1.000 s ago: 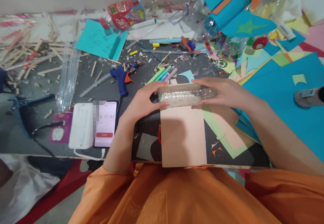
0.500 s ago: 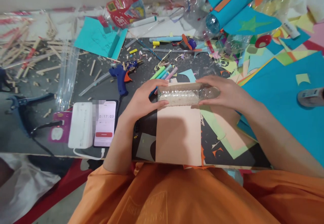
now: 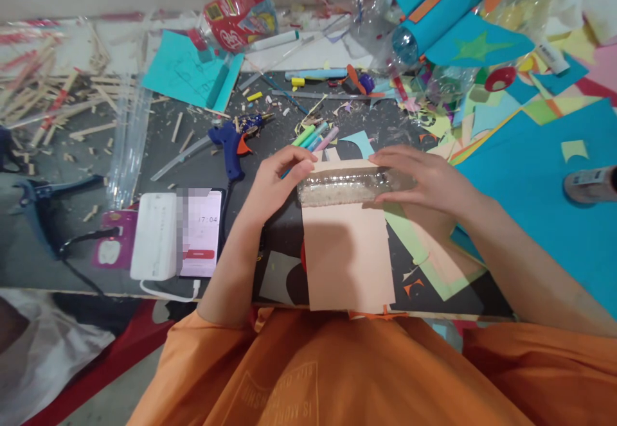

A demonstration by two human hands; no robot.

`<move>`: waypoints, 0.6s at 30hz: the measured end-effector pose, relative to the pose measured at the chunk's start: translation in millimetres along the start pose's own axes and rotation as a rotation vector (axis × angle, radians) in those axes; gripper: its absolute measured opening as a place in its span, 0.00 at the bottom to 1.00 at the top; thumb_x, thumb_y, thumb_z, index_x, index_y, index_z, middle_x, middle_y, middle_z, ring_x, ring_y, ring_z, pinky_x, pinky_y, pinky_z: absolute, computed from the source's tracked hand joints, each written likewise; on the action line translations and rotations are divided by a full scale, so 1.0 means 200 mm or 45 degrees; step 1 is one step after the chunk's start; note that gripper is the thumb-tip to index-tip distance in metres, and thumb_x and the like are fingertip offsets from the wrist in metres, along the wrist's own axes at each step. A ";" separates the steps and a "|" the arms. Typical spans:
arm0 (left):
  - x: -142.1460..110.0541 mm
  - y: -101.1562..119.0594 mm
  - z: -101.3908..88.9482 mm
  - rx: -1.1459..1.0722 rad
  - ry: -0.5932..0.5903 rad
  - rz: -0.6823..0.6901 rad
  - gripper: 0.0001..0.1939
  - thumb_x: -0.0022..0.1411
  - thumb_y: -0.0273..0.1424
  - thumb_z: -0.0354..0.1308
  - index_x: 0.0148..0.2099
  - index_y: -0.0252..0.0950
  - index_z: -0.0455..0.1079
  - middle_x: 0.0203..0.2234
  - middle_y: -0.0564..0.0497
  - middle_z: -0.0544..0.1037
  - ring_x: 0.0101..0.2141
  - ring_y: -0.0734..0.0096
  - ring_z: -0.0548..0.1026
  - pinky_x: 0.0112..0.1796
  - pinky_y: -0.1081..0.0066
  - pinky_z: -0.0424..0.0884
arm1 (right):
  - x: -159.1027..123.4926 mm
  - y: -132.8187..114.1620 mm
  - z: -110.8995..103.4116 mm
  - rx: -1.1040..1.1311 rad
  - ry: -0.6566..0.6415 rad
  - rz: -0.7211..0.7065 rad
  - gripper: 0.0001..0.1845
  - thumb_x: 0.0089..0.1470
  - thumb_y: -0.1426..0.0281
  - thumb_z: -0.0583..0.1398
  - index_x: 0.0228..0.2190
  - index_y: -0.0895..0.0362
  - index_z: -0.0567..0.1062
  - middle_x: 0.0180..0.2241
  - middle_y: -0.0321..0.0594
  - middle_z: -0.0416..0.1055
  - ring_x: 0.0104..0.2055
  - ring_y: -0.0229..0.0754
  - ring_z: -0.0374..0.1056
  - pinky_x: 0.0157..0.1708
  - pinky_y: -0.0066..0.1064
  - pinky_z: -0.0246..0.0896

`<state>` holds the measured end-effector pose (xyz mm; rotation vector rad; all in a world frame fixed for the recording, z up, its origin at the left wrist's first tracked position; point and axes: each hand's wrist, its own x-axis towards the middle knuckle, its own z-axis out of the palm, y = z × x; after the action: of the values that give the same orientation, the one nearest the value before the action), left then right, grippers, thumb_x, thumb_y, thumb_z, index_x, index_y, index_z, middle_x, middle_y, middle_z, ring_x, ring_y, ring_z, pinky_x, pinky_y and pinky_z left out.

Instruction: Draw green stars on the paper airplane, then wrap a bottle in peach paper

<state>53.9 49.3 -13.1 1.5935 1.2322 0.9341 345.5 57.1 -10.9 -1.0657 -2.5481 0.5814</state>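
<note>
A clear plastic bottle (image 3: 344, 185) lies sideways across the top part of a peach paper sheet (image 3: 349, 259) at the table's front edge. My left hand (image 3: 284, 178) pinches the sheet's upper left corner between thumb and fingers, beside the bottle's base. The sheet's far edge stands up a little behind the bottle. My right hand (image 3: 429, 182) is closed around the bottle's neck end, fingers above and thumb below; its grip partly hides the neck. Several markers (image 3: 315, 138) lie just beyond the left hand.
A blue glue gun (image 3: 232, 146) lies left of my hands, near a phone (image 3: 200, 233) and a white power bank (image 3: 154, 236). Wood sticks (image 3: 48, 92) crowd the far left. Blue paper (image 3: 544, 156) covers the right. A blue paper-covered bottle (image 3: 438, 18) lies at the back.
My left thumb has moved from the bottle's near side up to the sheet's corner. The sheet has turned slightly, its near end shifting right. My right hand still grips the bottle.
</note>
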 end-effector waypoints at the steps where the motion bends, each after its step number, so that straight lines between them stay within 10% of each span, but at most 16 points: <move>1: 0.01 -0.01 0.01 -0.037 0.048 -0.028 0.14 0.60 0.44 0.60 0.30 0.39 0.69 0.32 0.50 0.79 0.38 0.67 0.76 0.46 0.66 0.72 | 0.00 0.00 0.01 -0.020 0.026 -0.041 0.27 0.61 0.54 0.61 0.57 0.52 0.71 0.58 0.49 0.72 0.57 0.56 0.72 0.52 0.46 0.73; 10: 0.01 0.00 0.02 0.018 -0.079 -0.181 0.20 0.54 0.43 0.61 0.46 0.37 0.73 0.46 0.48 0.80 0.46 0.62 0.77 0.44 0.67 0.73 | -0.02 0.03 0.06 -0.238 0.144 -0.217 0.28 0.62 0.55 0.60 0.59 0.51 0.65 0.56 0.51 0.72 0.55 0.56 0.72 0.48 0.46 0.74; 18: -0.01 0.02 0.02 0.103 -0.207 -0.196 0.22 0.54 0.45 0.61 0.46 0.37 0.73 0.47 0.48 0.79 0.43 0.62 0.76 0.42 0.68 0.73 | -0.05 0.00 0.09 -0.093 0.059 0.003 0.21 0.62 0.54 0.60 0.53 0.48 0.66 0.62 0.52 0.65 0.62 0.60 0.67 0.54 0.55 0.70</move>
<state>57.6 46.6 -10.9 1.5788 1.2712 0.6521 344.7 44.6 -26.7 -1.0937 -2.5456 0.4621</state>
